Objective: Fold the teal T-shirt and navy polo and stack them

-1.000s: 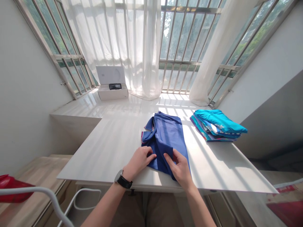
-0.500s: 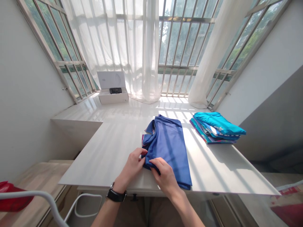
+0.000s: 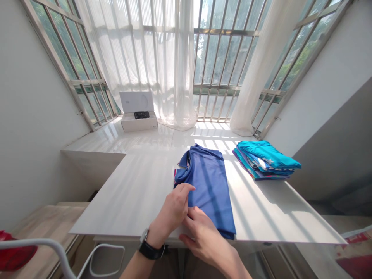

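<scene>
A folded blue polo shirt (image 3: 207, 186) lies on the white table, with its collar toward the left. My left hand (image 3: 177, 205), with a black-strapped watch at the wrist, rests on the shirt's near left edge. Its upper fingers stretch to the right across the fabric; the others are partly hidden. Close against it, my right hand (image 3: 202, 230) is at the shirt's near edge, its thumb apart from the fingers. The right fingertips are partly covered by the left hand. No fabric shows pinched in either hand.
A stack of folded clothes (image 3: 266, 161), turquoise on top, sits on the right of the white table (image 3: 139, 193). An open white box (image 3: 139, 123) with a black device stands at the back left, before curtains (image 3: 174, 77) and barred windows. A white curved tube (image 3: 55, 248) is at lower left.
Both hands have let go of the shirt's near left edge. My left hand has moved right over the fabric, and my right hand has come down beside it. The shirt stays in place.
</scene>
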`<state>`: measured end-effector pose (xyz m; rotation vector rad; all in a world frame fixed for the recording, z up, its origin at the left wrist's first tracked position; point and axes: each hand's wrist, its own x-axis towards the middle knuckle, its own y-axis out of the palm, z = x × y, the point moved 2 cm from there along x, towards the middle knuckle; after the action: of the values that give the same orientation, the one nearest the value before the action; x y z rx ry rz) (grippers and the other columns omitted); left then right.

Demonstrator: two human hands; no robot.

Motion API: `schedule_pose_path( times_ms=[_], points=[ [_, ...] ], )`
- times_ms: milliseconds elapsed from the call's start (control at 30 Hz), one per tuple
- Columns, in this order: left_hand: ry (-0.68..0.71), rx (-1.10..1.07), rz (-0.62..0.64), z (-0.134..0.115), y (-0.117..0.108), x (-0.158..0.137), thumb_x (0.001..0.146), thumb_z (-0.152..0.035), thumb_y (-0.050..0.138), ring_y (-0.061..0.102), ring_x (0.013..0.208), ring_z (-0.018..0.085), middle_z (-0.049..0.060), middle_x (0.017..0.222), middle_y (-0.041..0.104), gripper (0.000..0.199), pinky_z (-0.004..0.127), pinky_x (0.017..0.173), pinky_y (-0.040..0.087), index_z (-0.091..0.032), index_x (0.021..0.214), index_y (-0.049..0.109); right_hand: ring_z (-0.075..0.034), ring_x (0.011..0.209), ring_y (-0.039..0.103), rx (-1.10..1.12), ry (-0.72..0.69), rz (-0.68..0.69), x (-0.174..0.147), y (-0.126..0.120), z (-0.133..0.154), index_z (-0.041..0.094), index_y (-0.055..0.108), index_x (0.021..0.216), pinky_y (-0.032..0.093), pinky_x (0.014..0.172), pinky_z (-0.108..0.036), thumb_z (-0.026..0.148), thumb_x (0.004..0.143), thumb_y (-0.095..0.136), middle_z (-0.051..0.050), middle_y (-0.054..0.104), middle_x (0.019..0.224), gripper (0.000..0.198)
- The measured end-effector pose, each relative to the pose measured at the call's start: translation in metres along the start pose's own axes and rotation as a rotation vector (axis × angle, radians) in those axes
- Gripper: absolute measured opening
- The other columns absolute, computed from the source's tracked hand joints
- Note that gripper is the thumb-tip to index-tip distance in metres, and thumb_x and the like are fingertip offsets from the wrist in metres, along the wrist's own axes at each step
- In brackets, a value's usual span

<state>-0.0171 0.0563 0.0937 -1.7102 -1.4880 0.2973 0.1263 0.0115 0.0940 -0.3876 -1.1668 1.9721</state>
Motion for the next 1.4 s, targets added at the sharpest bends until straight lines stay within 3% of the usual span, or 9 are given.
schedule_pose_path(
  times_ms=[133,200,333,500,867,1033,1167,1300,1400],
  points=[
    [0.012,0.319,0.203,-0.005,0.032,-0.002,0.098,-0.011,0.041,0.058,0.129,0.030,0.015,0.140,0.062,0.041,0.052,0.111,0.045,-0.018,0.133,0.060,-0.020,0.090,0.071,0.267,-0.026,0.070,-0.021,-0.025,-0.003,0.026,0.075,0.111,0.057,0.082,-0.029,0.025,0.094,0.062,-0.002,0.077,0.101,0.021],
    [-0.006,0.420,0.199,-0.002,0.046,-0.009,0.101,-0.025,0.047,0.050,0.139,0.036,0.018,0.150,0.054,0.041,0.061,0.115,0.038,-0.018,0.139,0.059,-0.019,0.089,0.073,0.306,0.017,-0.058,-0.025,-0.034,-0.023,0.024,0.074,0.110,0.057,0.082,-0.028,0.026,0.101,0.052,-0.004,0.077,0.099,0.024],
    [0.011,0.450,0.144,0.004,0.057,-0.020,0.102,-0.042,0.050,0.043,0.145,0.037,0.014,0.158,0.048,0.050,0.064,0.118,0.033,-0.026,0.149,0.053,-0.030,0.131,0.059,-0.061,0.137,-0.382,-0.025,-0.032,-0.078,0.022,0.069,0.128,0.051,0.108,-0.049,0.035,0.100,0.052,-0.015,0.064,0.139,0.035],
    [0.053,0.447,0.149,0.012,0.046,-0.026,0.101,-0.047,0.052,0.043,0.145,0.034,0.010,0.159,0.047,0.051,0.062,0.119,0.033,-0.032,0.150,0.051,-0.038,0.145,0.045,-0.402,0.239,-0.304,-0.029,0.008,-0.112,0.020,0.058,0.146,0.044,0.113,-0.058,0.044,0.099,0.055,-0.020,0.050,0.156,0.052],
    [-0.003,0.463,0.336,0.040,-0.017,-0.002,0.102,-0.023,0.042,0.044,0.145,0.032,0.007,0.148,0.060,0.040,0.071,0.117,0.026,-0.035,0.127,0.070,-0.050,0.123,0.059,-0.283,0.364,-0.149,-0.012,0.039,0.002,0.010,0.063,0.140,0.049,0.100,-0.063,0.059,0.086,0.071,-0.032,0.056,0.144,0.074],
    [-0.037,0.541,0.267,0.044,-0.046,0.003,0.096,-0.017,0.048,0.046,0.143,0.035,0.012,0.144,0.062,0.034,0.065,0.117,0.032,-0.025,0.109,0.078,-0.039,0.124,0.062,0.090,0.064,-0.008,0.012,0.024,0.039,0.016,0.070,0.128,0.051,0.105,-0.050,0.055,0.092,0.065,-0.020,0.068,0.134,0.054],
    [-0.026,0.469,0.081,0.026,-0.029,-0.039,0.094,-0.009,0.043,0.057,0.131,0.028,0.010,0.137,0.066,0.041,0.049,0.111,0.046,-0.024,0.116,0.074,-0.024,0.115,0.068,0.350,0.071,-0.200,0.003,-0.020,-0.025,0.026,0.073,0.117,0.053,0.102,-0.036,0.048,0.103,0.047,-0.007,0.075,0.122,0.037],
    [0.033,0.472,0.058,0.008,0.009,-0.080,0.098,-0.038,0.055,0.058,0.129,0.031,0.007,0.145,0.062,0.042,0.049,0.108,0.048,-0.033,0.139,0.062,-0.035,0.125,0.062,-0.053,0.344,-0.501,-0.017,-0.055,-0.133,0.022,0.076,0.105,0.047,0.109,-0.052,0.053,0.095,0.052,-0.016,0.069,0.131,0.041],
    [0.100,0.530,0.093,0.014,0.015,-0.086,0.099,-0.041,0.054,0.054,0.134,0.031,0.005,0.153,0.055,0.047,0.049,0.112,0.043,-0.037,0.146,0.056,-0.036,0.124,0.062,-0.247,0.438,-0.472,-0.037,-0.062,-0.178,0.022,0.076,0.112,0.049,0.106,-0.052,0.052,0.093,0.050,-0.017,0.071,0.127,0.044]
  ],
)
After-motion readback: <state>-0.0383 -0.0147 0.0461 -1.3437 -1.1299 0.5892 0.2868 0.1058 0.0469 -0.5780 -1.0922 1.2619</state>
